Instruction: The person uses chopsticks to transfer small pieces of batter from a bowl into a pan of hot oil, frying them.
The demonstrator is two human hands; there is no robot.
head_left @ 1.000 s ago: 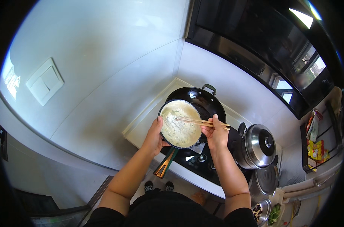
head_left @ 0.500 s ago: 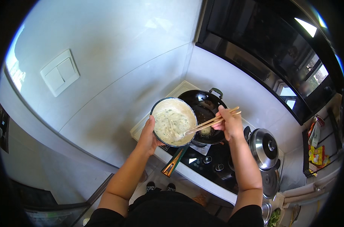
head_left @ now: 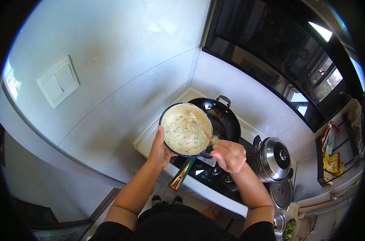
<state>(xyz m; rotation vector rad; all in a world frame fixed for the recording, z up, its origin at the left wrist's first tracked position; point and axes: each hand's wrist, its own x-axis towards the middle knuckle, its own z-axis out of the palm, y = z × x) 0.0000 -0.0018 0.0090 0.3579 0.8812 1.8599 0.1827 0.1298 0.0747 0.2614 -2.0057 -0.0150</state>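
Note:
My left hand (head_left: 160, 152) is closed on the side of a round bowl (head_left: 177, 111), its thumb against the dark rim. Inside the bowl lies a thick, pale batter (head_left: 183, 134) flecked with green bits. My right hand (head_left: 229, 156) grips wooden chopsticks (head_left: 203, 127), whose tips reach into the bowl near its far side. Partly under and behind the bowl, a black wok (head_left: 231, 120) stands on the stove. Its green handle (head_left: 183, 173) sticks out toward me below the bowl. The bowl hides much of the wok's inside.
A lidded steel pot (head_left: 275, 154) stands right of the wok, with a round flat lid (head_left: 282, 193) nearer me. The black stove (head_left: 226, 186) has knobs along its front. A black range hood (head_left: 270, 60) hangs above; a white wall (head_left: 110, 80) rises at left.
My right hand has come down and left from over the wok to the bowl's near right edge. The chopstick tips have moved to the bowl's far side. My left hand still holds the bowl.

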